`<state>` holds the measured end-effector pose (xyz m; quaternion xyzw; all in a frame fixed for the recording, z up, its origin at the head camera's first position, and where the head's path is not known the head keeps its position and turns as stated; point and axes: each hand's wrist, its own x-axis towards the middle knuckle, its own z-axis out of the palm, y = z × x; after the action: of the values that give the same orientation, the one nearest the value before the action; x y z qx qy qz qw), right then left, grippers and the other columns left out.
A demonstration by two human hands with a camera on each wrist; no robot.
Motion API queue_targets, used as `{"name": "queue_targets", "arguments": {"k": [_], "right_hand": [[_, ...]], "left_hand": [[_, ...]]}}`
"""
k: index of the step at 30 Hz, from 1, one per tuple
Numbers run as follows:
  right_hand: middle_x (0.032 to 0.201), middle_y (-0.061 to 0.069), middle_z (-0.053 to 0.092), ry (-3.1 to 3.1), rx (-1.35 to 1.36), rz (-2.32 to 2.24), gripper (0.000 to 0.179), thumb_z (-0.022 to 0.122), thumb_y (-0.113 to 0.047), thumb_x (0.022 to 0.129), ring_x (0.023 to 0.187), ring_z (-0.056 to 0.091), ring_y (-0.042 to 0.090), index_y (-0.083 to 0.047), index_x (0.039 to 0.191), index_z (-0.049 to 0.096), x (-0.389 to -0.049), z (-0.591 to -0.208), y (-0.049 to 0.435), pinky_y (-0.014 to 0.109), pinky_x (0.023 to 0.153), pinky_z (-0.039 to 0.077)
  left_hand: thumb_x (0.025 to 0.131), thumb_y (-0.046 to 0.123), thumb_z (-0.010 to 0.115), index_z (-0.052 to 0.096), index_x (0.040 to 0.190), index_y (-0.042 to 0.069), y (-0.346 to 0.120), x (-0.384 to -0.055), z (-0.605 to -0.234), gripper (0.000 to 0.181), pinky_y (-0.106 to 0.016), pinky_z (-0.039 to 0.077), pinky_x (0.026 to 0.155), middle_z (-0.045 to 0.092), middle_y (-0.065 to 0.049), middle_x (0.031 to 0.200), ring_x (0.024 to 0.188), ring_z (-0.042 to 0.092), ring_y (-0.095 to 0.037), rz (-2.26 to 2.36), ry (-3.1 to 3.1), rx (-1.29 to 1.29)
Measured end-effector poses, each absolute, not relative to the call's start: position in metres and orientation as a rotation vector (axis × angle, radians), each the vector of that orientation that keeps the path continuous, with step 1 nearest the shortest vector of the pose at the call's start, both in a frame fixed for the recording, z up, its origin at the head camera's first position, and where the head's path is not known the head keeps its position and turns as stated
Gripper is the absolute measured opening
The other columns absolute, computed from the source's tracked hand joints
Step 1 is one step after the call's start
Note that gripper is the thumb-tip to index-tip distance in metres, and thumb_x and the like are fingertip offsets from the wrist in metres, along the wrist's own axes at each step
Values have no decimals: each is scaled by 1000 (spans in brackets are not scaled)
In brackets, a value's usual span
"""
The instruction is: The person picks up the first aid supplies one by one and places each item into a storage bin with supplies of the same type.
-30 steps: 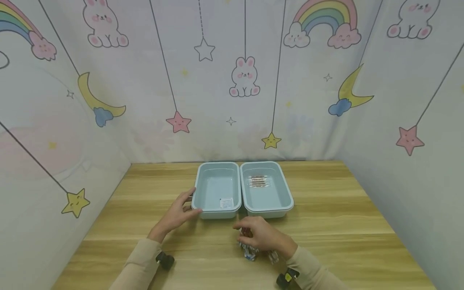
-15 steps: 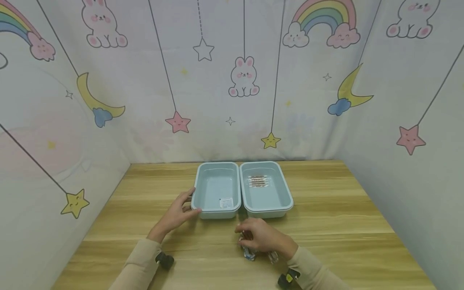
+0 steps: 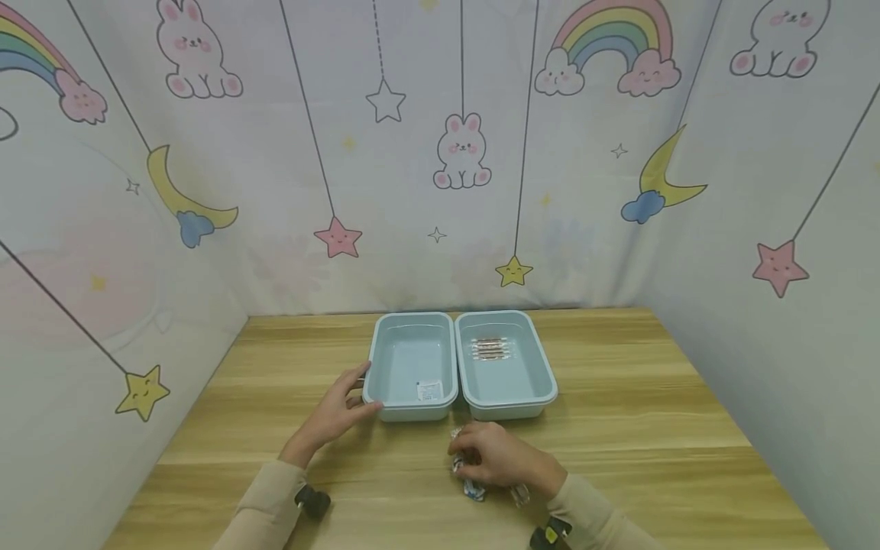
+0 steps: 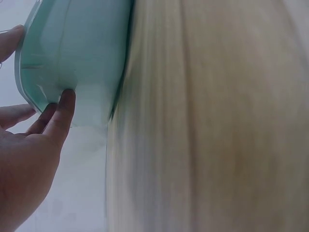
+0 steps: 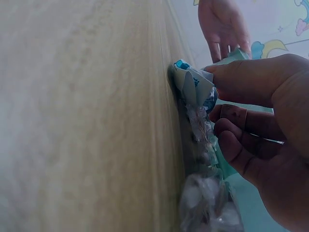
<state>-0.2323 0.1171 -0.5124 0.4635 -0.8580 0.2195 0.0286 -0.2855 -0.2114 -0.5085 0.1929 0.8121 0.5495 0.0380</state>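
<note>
My left hand (image 3: 335, 416) rests at the near left corner of the left light-blue plastic bin (image 3: 416, 412). Its thumb lies on the front rim and its fingers on the left side; in the left wrist view, extended fingers (image 4: 62, 113) touch the bin wall. Beneath my right hand (image 3: 502, 454) lies a small heap of crinkly clear-plastic packets (image 5: 205, 198) on the table. Thumb and fingers pinch a crumpled blue-and-white wrapper (image 5: 193, 84) at the far end of that heap. The right hand covers much of the heap in the head view.
A second light-blue bin (image 3: 512, 409) stands against the first, holding a row of thin brown pieces in clear wrapping (image 3: 491, 349). A white label (image 3: 429, 390) lies in the left bin. The wood-grain table (image 3: 619, 428) meets a printed fabric backdrop (image 3: 577, 283) behind the bins.
My right hand has lowered slightly toward me over the packets, its fingers drawing closer together. The left hand stays on the bin. The head view has tilted up slightly.
</note>
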Motion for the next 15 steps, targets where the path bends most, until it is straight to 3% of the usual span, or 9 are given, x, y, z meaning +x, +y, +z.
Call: {"name": "queue_targets", "arguments": {"k": [15], "right_hand": [[96,-7,69,-2583,1473,661,21,78,-22,80,88,60,2,-14,99,74,-230,-511,116,7,78,49]], "left_hand": [[86,20,76,27,152,2,-211,-285,-509,85,-48,44,110,34,-26,147,133,40,-43,1698,2497,584]]}}
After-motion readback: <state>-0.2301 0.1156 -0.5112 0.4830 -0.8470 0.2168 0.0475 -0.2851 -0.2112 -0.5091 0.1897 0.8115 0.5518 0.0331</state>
